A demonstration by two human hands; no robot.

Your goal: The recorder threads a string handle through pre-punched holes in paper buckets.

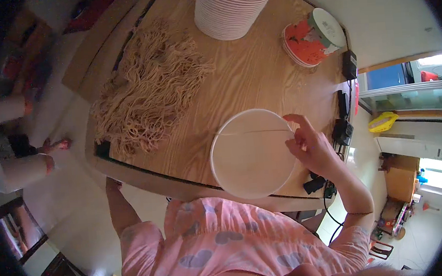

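Observation:
A round white paper tub (253,156) has its open mouth facing me at the near edge of the wooden table. At its right rim is my right hand (309,144), fingers bent and closed on the edge. A thin pale line crosses the tub's inside toward these fingers; whether it is a thread or a seam, I cannot tell. My left hand (113,183) is low at the table's left front edge, mostly hidden, so its fingers do not show. Beyond it, a tangled heap of beige yarn (151,86) covers the table's left part.
A tall stack of white paper tubs (232,9) stands at the table's far side. Farther right lie red and green printed tubs (311,39). Black adapters and cables (342,129) run along the right edge of the wooden table (247,79).

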